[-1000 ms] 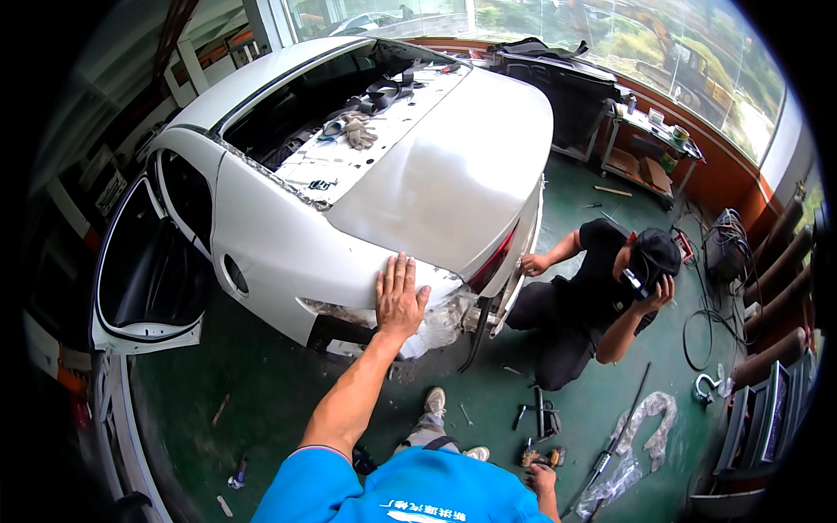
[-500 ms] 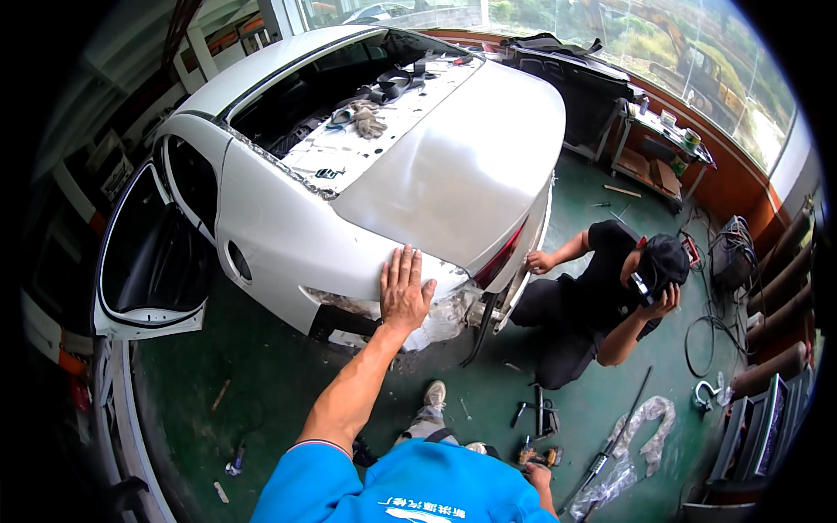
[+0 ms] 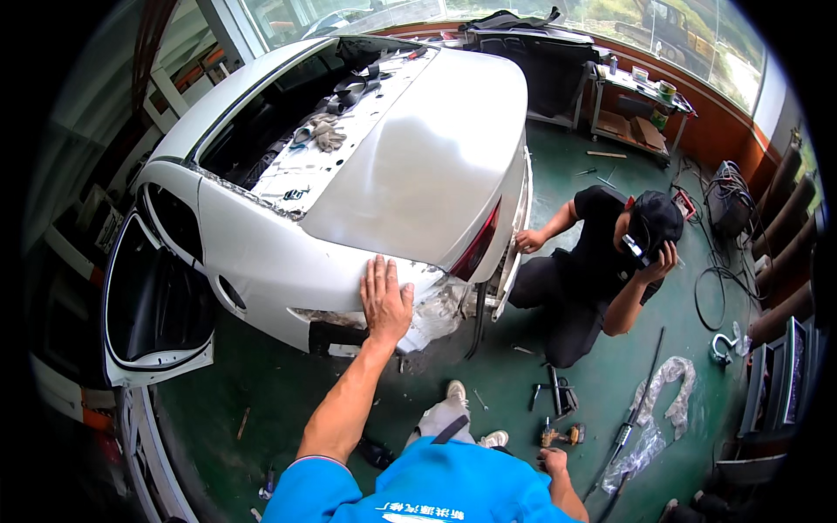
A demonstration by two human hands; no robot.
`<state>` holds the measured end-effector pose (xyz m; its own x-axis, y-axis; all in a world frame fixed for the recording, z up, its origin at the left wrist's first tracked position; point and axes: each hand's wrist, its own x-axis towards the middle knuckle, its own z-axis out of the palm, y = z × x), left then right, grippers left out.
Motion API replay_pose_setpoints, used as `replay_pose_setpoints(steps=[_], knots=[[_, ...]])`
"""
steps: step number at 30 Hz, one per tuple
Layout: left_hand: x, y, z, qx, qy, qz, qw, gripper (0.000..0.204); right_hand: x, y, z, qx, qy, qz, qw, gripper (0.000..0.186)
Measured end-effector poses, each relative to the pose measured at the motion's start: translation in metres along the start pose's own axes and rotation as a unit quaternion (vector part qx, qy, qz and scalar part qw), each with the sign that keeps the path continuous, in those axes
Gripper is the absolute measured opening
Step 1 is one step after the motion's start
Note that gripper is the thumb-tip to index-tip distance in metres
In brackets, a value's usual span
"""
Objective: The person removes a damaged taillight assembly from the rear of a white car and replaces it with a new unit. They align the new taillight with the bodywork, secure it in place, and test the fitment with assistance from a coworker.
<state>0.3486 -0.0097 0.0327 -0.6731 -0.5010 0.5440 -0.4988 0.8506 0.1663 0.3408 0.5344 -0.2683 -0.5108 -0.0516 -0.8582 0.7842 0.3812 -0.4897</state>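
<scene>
My left hand (image 3: 386, 302) lies flat on the rear side panel of a white car (image 3: 261, 228), its fingers stretched toward the edge of the bare silvery trunk lid (image 3: 418, 148). Just below that hand, the car's rear corner (image 3: 438, 311) is exposed, crumpled and patchy. Beyond it sits a red tail light (image 3: 478, 244). Low at my right side hangs my right hand (image 3: 553, 460); its fingers are mostly hidden from view. A power drill (image 3: 562, 433) appears just past it, apart from the hand.
A co-worker (image 3: 602, 261) in black crouches by the car's rear, one hand at its edge. An open car door (image 3: 161, 301) juts out at left. Tools, clear plastic wrap (image 3: 645, 458) and cables (image 3: 717, 270) lie on the green floor (image 3: 296, 418). A cart (image 3: 641, 83) stands behind.
My view has shifted, so the car and the co-worker sit farther left in the picture. My left hand stays flat on the panel. The co-worker keeps the same crouch.
</scene>
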Motion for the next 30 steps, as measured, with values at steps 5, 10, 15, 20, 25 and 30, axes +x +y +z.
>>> replay_pose_setpoints(steps=[5, 10, 15, 20, 25, 30], knots=[[-0.042, 0.059, 0.005, -0.32, -0.078, 0.019, 0.944, 0.033, 0.011, 0.001, 0.006, -0.039, -0.005, -0.033, 0.999, 0.022], [-0.05, 0.061, 0.073, -0.781, -0.125, -0.469, 0.393, 0.033, 0.012, -0.04, -0.004, -0.02, 0.003, -0.006, 1.0, 0.028], [-0.009, 0.047, 0.086, -0.86, -0.076, -0.429, 0.265, 0.022, 0.013, -0.096, -0.019, 0.005, 0.049, -0.041, 0.998, 0.026], [-0.008, 0.051, 0.095, -0.851, -0.071, -0.45, 0.262, 0.012, 0.051, -0.122, -0.021, -0.151, 0.034, -0.098, 0.983, 0.032], [0.006, 0.078, 0.081, -0.802, -0.027, -0.504, 0.321, 0.014, 0.112, -0.151, -0.043, -0.366, -0.025, -0.241, 0.898, 0.032], [-0.005, 0.114, 0.06, -0.419, -0.012, -0.417, 0.807, 0.037, 0.134, -0.22, -0.077, -0.154, -0.072, -0.081, 0.982, 0.03]])
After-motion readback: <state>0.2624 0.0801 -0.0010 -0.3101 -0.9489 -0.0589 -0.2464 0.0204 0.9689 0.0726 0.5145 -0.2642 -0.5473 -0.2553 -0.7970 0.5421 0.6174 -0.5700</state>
